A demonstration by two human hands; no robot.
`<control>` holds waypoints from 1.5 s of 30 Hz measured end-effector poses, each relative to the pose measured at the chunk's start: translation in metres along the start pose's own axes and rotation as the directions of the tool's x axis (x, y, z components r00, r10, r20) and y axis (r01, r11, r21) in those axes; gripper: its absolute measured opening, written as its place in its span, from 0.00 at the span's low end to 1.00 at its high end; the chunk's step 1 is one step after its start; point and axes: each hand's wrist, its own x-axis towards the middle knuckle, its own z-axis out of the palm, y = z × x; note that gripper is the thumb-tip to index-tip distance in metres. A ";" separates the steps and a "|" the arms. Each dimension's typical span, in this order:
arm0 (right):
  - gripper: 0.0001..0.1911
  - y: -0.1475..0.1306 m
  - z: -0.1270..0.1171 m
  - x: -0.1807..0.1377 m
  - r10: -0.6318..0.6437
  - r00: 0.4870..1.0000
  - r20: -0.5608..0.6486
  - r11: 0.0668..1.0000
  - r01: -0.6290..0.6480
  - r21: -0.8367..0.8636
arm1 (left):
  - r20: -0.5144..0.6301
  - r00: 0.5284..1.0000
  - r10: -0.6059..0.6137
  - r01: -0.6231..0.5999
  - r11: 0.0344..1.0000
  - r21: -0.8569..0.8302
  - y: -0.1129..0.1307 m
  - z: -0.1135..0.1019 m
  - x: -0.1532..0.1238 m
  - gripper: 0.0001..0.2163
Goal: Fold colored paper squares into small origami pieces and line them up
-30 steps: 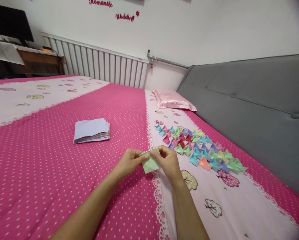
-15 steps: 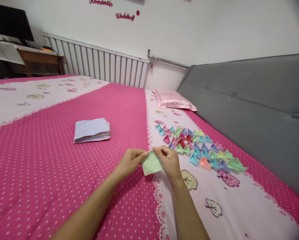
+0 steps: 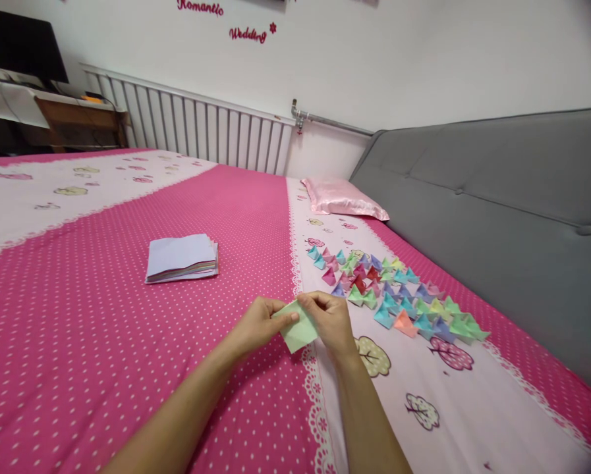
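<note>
1. Left hand (image 3: 261, 322): grasps the left side of a pale green paper (image 3: 300, 334), its thumb laid across the near face; the fingertips behind the sheet are hidden.
2. Right hand (image 3: 331, 321): pinches the same paper along its upper right edge, the thumb at the top corner.
3. Pale green paper: lies between the two hands, in front of the person, one corner pointing down. It appears to be raised above the bedspread (image 3: 127, 342), though the viewing angle makes the gap hard to judge.
4. Paper stack (image 3: 180, 253): rests on the dotted pink field, beyond the left hand and to its left; a pale lilac sheet is uppermost, with coloured edges below.
5. Folded paper pieces (image 3: 406, 307): stand in a close cluster on the pale printed band, right of the right hand; green, teal, purple, pink, red, yellow and orange are represented.
6. Surroundings: a pink pillow (image 3: 342, 197) lies beyond the cluster, near the grey headboard (image 3: 497, 184); a white radiator (image 3: 191, 122) lines the wall.
</note>
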 end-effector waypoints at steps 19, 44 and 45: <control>0.12 -0.004 0.000 0.002 0.029 0.997 -0.068 0.998 -0.026 0.051 | -0.190 0.978 -0.091 0.019 0.936 -0.351 0.004 0.000 0.001 0.15; 0.11 -0.004 -0.001 0.000 0.076 0.997 -0.028 0.988 -0.071 0.139 | -0.076 0.997 -0.009 -0.018 0.936 -0.352 0.004 0.000 0.004 0.14; 0.11 -0.005 -0.001 -0.001 0.074 0.997 -0.011 0.985 -0.072 0.154 | -0.069 0.998 -0.012 -0.013 0.938 -0.348 0.004 0.000 0.004 0.13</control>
